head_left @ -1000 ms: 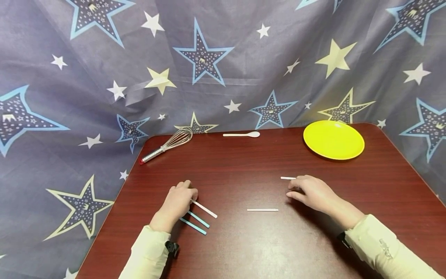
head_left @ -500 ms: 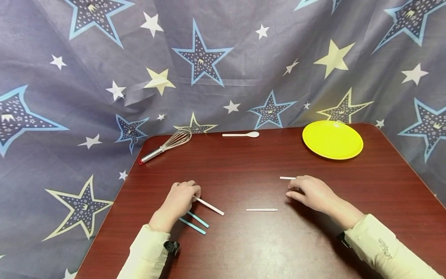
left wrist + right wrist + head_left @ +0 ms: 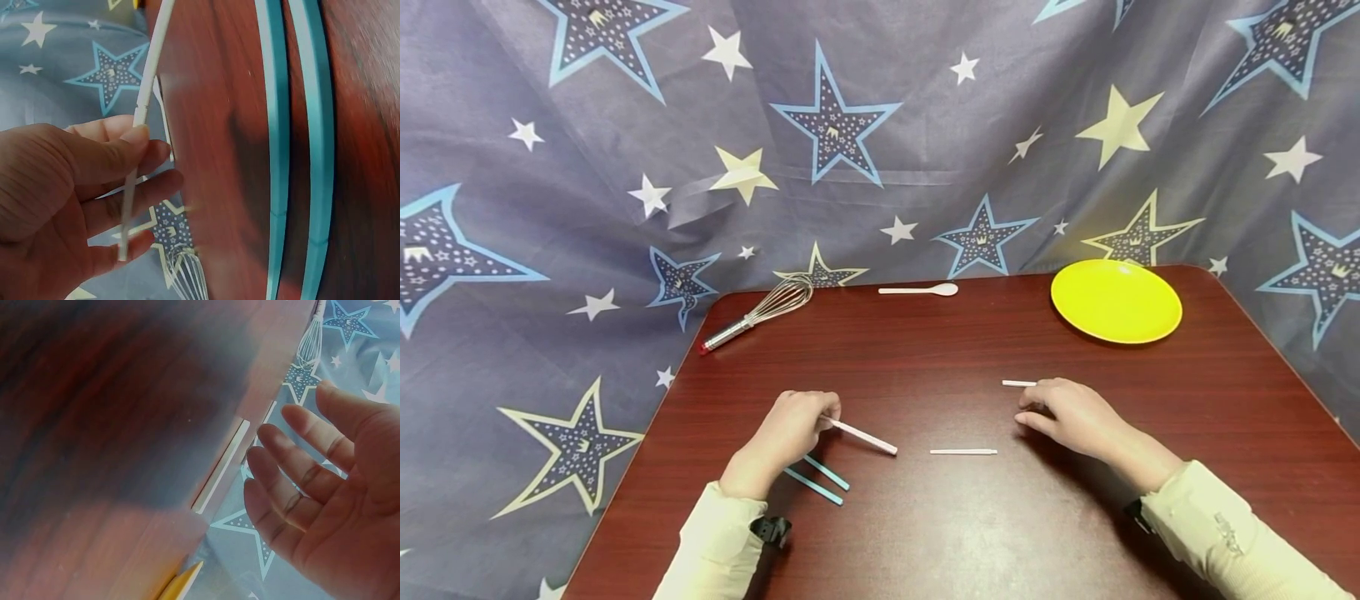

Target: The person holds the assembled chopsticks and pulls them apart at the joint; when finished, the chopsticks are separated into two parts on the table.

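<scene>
My left hand (image 3: 786,429) pinches a thin white chopstick (image 3: 867,437) between thumb and fingers. The left wrist view shows the thumb near a groove on this chopstick (image 3: 150,81), which is raised above the table. Below that hand lie two blue chopsticks (image 3: 826,472), side by side and partly hidden by it in the head view. A shorter white stick (image 3: 964,452) with a stepped end lies mid-table. My right hand (image 3: 1071,417) holds nothing, its fingers relaxed and spread. Close beyond its fingers lies another white stick (image 3: 222,465), partly covered in the head view.
A whisk (image 3: 760,312) lies at the table's back left corner, and a white spoon (image 3: 925,289) along the back edge. At the back right sits a yellow plate (image 3: 1116,302). Behind the brown table (image 3: 910,533) hangs a star-patterned cloth (image 3: 865,208).
My left hand has lifted the white chopstick off its place beside the blue ones and carried it slightly right. The right hand has stayed where it was.
</scene>
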A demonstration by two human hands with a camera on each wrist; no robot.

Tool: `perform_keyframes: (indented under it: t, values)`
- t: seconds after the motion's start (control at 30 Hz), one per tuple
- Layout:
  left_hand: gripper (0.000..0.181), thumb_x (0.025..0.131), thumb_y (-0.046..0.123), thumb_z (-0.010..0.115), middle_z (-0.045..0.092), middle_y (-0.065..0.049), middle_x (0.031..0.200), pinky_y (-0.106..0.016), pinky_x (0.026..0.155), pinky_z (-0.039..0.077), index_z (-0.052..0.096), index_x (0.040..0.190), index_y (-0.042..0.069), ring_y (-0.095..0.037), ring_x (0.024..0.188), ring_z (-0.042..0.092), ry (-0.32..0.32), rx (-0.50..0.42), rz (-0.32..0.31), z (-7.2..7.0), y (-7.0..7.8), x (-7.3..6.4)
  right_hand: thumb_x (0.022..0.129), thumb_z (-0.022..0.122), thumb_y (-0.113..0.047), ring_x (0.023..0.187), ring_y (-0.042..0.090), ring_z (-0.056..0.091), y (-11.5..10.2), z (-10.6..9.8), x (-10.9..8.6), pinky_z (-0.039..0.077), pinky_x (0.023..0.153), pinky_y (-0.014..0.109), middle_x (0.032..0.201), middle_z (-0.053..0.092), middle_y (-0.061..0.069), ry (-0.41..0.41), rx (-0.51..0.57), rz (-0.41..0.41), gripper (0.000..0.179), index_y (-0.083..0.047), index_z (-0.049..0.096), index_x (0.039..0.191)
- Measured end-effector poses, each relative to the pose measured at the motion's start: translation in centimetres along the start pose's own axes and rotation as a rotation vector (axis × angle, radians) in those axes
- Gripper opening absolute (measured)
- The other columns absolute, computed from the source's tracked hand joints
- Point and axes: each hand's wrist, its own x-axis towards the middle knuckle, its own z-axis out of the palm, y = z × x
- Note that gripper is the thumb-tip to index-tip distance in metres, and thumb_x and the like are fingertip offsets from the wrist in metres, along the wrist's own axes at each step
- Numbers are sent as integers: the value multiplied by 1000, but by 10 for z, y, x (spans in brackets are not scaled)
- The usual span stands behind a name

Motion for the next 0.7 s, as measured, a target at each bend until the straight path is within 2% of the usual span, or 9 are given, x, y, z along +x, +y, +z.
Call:
perform_keyframes:
  t: [0.2,0.7]
  values:
    - [26,73,5,80,58,8,68,-32,62,45,57,74,17,-10,63,52,34,-111,-16,6,7,6,83,76,-23,79,15,61,-1,0,0,49,72,40,81,62,-11,-6,6,4,9,-19,68,84]
    - [14,86,14,73,63,8,82,-32,68,50,60,87,19,-8,75,61,-16,-223,-46,31,36,17,84,76,-23,77,13,60,-6,0,-1,49,71,39,80,62,-14,-25,29,19,8,-21,68,84]
